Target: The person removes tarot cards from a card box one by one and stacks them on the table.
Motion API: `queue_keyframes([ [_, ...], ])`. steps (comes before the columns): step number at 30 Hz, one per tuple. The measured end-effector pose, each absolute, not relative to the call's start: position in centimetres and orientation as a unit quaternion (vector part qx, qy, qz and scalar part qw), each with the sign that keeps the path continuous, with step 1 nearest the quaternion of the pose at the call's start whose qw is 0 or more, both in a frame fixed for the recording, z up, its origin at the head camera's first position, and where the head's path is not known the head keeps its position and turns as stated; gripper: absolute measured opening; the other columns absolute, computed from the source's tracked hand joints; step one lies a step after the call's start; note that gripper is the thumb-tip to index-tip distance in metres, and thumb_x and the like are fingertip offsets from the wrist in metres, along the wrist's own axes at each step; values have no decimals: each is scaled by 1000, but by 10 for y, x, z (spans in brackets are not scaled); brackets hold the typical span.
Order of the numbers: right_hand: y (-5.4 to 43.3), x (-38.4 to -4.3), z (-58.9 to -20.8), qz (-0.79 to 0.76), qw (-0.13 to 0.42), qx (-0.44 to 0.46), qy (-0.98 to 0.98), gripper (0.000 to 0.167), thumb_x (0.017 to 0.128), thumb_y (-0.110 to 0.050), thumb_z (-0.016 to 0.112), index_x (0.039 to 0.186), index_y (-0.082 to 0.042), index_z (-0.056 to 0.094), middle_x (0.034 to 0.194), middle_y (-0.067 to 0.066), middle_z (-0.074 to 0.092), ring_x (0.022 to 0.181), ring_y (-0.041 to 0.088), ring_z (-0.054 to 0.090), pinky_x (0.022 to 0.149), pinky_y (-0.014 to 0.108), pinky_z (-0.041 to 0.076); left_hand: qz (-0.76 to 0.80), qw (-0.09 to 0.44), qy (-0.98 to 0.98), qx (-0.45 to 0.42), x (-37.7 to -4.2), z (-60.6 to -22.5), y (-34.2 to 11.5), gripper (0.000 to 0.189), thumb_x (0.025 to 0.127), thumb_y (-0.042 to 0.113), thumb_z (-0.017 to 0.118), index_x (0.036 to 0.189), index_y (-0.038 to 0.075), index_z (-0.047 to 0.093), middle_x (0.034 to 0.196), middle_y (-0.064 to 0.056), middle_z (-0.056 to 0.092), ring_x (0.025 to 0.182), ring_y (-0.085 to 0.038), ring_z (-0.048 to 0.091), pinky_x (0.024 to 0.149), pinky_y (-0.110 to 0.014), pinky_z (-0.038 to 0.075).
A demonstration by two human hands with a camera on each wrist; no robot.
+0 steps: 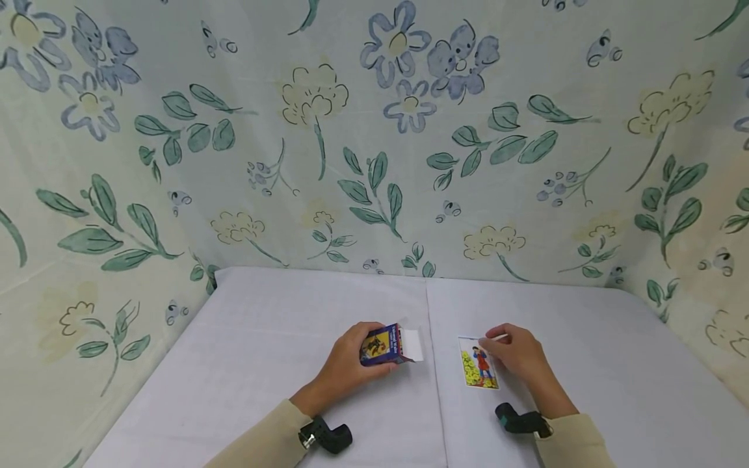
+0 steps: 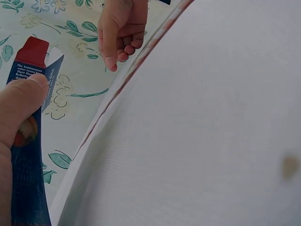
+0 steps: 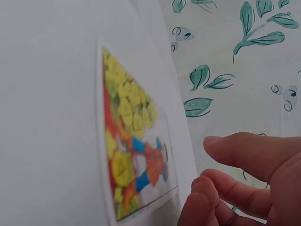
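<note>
My left hand (image 1: 342, 364) grips a dark blue tarot card box (image 1: 380, 344) over the table, thumb along its near side. The box has a picture on its face and lettering on its side. Its end flap (image 1: 412, 346) stands out to the right, white inside. A tarot card (image 1: 471, 370) lies face up to the right of the box, showing a figure in red and blue among yellow discs. Right at the card's upper right edge is my right hand (image 1: 517, 354). In the right wrist view its thumb and bent fingers stand apart, with nothing between them.
A white cloth covers the table (image 1: 281, 325), with a crease (image 1: 435, 390) running between the box and the card. Floral fabric (image 1: 374, 149) hangs behind and along the sides. Black cameras (image 1: 333, 437) sit on both wrists.
</note>
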State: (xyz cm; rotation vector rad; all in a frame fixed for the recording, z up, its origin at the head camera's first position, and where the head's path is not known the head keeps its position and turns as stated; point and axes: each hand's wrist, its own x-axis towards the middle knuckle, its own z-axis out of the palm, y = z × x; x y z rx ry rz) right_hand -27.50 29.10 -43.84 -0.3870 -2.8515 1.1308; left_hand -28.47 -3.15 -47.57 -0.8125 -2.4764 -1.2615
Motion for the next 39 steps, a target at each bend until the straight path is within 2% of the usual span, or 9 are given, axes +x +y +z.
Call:
queue_keyframes([
  [4, 285, -277, -433, 389, 18, -107, -915, 42, 87, -35, 69, 112, -2, 59, 90, 13, 61, 72, 22, 56, 61, 29, 50, -434, 122, -848, -280, -284, -475, -31, 73, 76, 49, 78, 133, 12, 51, 124, 6, 57, 108, -8, 52, 93, -33, 48],
  [8, 295, -300, -463, 396, 26, -79, -914, 50, 85, -51, 68, 112, -10, 60, 93, 9, 63, 72, 19, 59, 63, 28, 53, -433, 121, -847, -283, -283, -474, -32, 74, 76, 51, 77, 133, 12, 51, 124, 6, 57, 107, -7, 53, 92, -32, 48],
  [11, 294, -305, -468, 408, 27, -69, -910, 50, 82, -55, 69, 111, -15, 61, 91, 7, 64, 72, 19, 61, 59, 26, 52, -430, 120, -848, -286, -283, -473, -32, 75, 76, 52, 77, 133, 12, 50, 124, 6, 57, 108, -7, 52, 92, -32, 48],
  [15, 268, -279, -430, 444, 19, -54, -894, 42, 86, -43, 70, 111, -10, 61, 90, 11, 64, 74, 23, 62, 58, 29, 52, -426, 121, -849, -289, -282, -473, -31, 74, 75, 49, 78, 133, 12, 50, 124, 6, 57, 108, -7, 52, 93, -32, 48],
  [20, 242, -259, -401, 464, 24, -22, -885, 41, 87, -36, 70, 111, -5, 61, 88, 10, 65, 73, 20, 64, 69, 37, 55, -419, 129, -850, -292, -281, -472, -31, 73, 75, 52, 78, 132, 14, 51, 123, 6, 57, 107, -7, 52, 92, -32, 48],
  [23, 232, -255, -398, 464, 27, -17, -885, 39, 87, -34, 71, 110, -5, 61, 87, 7, 66, 72, 18, 65, 71, 39, 56, -414, 135, -850, -295, -280, -471, -31, 73, 75, 52, 78, 131, 14, 51, 122, 7, 58, 105, -7, 52, 91, -33, 48],
  [29, 218, -252, -399, 475, 29, -12, -880, 33, 86, -27, 73, 108, -4, 63, 88, 5, 66, 72, 16, 66, 73, 33, 56, -399, 145, -851, -309, -277, -471, -28, 72, 75, 50, 79, 129, 13, 51, 121, 5, 59, 105, -8, 53, 92, -34, 48],
  [39, 203, -247, -397, 487, 49, 2, -872, 21, 85, -16, 74, 101, -6, 65, 84, 4, 64, 69, 16, 62, 69, 28, 55, -388, 146, -860, -297, -273, -468, -26, 72, 74, 49, 80, 130, 14, 51, 121, 5, 58, 106, -8, 53, 93, -34, 48],
])
